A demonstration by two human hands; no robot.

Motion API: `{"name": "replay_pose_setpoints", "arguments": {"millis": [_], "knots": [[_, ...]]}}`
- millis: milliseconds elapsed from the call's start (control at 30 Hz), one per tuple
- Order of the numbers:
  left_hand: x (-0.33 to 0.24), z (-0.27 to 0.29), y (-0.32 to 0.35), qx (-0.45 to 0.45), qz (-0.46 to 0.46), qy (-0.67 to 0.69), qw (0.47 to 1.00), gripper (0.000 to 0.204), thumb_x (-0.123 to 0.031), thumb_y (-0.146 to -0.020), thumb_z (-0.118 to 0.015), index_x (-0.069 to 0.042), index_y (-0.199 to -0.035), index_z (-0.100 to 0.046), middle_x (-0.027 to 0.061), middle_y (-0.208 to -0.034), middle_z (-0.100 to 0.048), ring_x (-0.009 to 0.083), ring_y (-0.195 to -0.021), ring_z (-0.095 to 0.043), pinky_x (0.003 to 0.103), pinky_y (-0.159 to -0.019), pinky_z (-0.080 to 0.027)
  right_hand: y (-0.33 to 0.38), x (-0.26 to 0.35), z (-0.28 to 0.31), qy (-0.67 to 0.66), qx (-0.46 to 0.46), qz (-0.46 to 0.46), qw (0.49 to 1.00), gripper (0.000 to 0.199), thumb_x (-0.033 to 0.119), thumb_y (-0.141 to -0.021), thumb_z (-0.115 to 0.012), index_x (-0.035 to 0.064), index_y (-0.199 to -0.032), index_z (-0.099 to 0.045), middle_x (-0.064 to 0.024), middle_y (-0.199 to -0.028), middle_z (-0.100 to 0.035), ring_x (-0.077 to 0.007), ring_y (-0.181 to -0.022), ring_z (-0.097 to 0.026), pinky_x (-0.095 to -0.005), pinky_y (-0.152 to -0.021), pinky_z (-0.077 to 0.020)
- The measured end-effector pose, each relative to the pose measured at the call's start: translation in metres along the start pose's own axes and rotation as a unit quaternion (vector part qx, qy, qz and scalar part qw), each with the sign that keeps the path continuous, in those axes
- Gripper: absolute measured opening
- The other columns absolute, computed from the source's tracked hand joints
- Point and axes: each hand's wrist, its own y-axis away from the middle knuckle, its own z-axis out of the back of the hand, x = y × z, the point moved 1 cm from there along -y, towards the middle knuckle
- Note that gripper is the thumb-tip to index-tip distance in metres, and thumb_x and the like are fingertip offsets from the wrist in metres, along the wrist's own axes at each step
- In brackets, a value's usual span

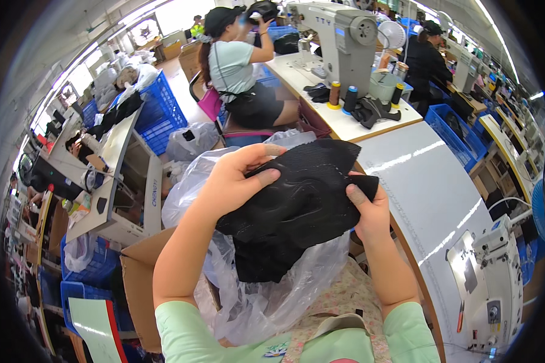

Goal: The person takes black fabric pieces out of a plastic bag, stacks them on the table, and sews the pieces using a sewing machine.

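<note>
Stretched between my two hands is a black fabric piece (297, 202), ribbed along its upper part, with a raised moulded shape in the middle. My left hand (245, 178) pinches its upper left edge between thumb and fingers. At the right edge, my right hand (369, 206) grips a folded-over corner, the thumb lying on top. A lower flap of the cloth hangs down over a clear plastic bag (254, 308), which spreads across my lap and to the left.
On the right is a white work table (430, 175) with a sewing machine (496, 290). Ahead stand another sewing machine (339, 42) and thread cones (350, 100). A seated person (233, 60) works beyond. At left are an open cardboard box (142, 290) and blue crates (160, 115).
</note>
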Motion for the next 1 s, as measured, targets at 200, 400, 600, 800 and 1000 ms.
{"name": "replay_pose_setpoints", "arguments": {"millis": [200,400,600,800,1000], "knots": [[0.003,0.001,0.007,-0.003,-0.017,0.011,1.0,0.038,0.006,-0.082,-0.064,0.001,-0.118,-0.057,0.0056,-0.114,-0.062,0.01,-0.101,-0.059,0.025,-0.088,-0.047,-0.002,-0.004,-0.001,0.005,0.009,0.006,1.0,0.023,0.003,-0.084,-0.067,-0.0003,-0.107,-0.064,-0.0063,-0.096,-0.066,-0.0122,-0.086,-0.062,-0.0253,-0.079,-0.0504],[0.007,0.002,0.01,0.002,0.004,0.033,0.999,0.038,0.007,-0.082,-0.063,0.0,-0.119,-0.056,0.0062,-0.112,-0.063,0.0101,-0.101,-0.059,0.024,-0.088,-0.047,-0.003,-0.005,-0.004,-0.002,0.018,-0.002,1.0,0.024,0.002,-0.084,-0.067,-0.0002,-0.108,-0.064,-0.0066,-0.096,-0.066,-0.0122,-0.086,-0.063,-0.0256,-0.079,-0.0511],[0.012,0.002,0.014,-0.015,0.017,0.059,0.998,0.039,0.007,-0.082,-0.063,-0.001,-0.119,-0.056,0.0054,-0.109,-0.063,0.0098,-0.1,-0.059,0.024,-0.087,-0.047,-0.003,-0.005,-0.004,-0.001,0.041,0.009,0.999,0.025,0.003,-0.084,-0.068,-0.0004,-0.108,-0.064,-0.0064,-0.097,-0.066,-0.0119,-0.086,-0.062,-0.0252,-0.079,-0.0509],[0.016,-0.001,0.014,-0.013,0.017,0.07,0.997,0.038,0.008,-0.082,-0.063,0.0,-0.118,-0.056,0.0069,-0.112,-0.062,0.0109,-0.101,-0.059,0.024,-0.087,-0.048,-0.003,-0.01,0.002,0.024,0.028,0.017,0.999,0.025,0.004,-0.083,-0.069,-0.0006,-0.107,-0.064,-0.0058,-0.099,-0.066,-0.0114,-0.087,-0.061,-0.0246,-0.08,-0.0495],[0.015,-0.004,0.015,-0.006,0.018,0.089,0.996,0.037,0.008,-0.082,-0.063,0.002,-0.118,-0.055,0.0076,-0.113,-0.062,0.0113,-0.102,-0.059,0.025,-0.088,-0.047,-0.001,-0.008,0.004,0.018,0.032,0.009,0.999,0.025,0.006,-0.083,-0.07,-0.0007,-0.107,-0.065,-0.0057,-0.1,-0.066,-0.0114,-0.089,-0.06,-0.0246,-0.081,-0.0483]]}}
